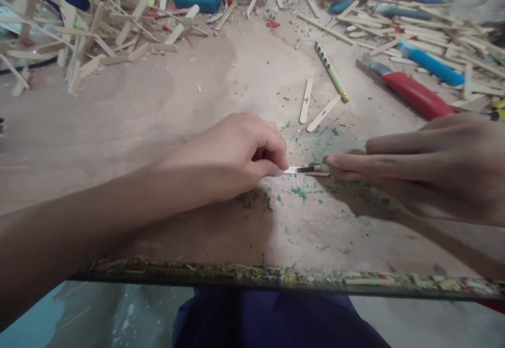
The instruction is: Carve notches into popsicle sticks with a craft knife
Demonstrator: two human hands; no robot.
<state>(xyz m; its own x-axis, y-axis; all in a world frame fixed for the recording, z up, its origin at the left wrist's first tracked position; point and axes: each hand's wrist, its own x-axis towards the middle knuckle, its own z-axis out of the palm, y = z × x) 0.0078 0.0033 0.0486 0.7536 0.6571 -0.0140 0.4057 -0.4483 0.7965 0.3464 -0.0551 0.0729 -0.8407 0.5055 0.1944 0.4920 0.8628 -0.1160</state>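
My left hand [240, 153] is curled into a fist on the wooden board [158, 127], pinching something small at its fingertips that I cannot make out. My right hand [426, 166] comes in from the right with fingers pressed together round a knife. The knife's thin metal blade [302, 169] points left and meets the left fingertips. Green flecks and shavings dot the board around the blade.
Two loose ice-cream sticks [306, 100] and a green dotted pencil [331, 71] lie just beyond the hands. A red utility knife [410, 92] and a blue one [432, 66] rest at the right among scattered sticks. A stick pile [79, 21] fills the far left. The board's front edge [276, 274] is close.
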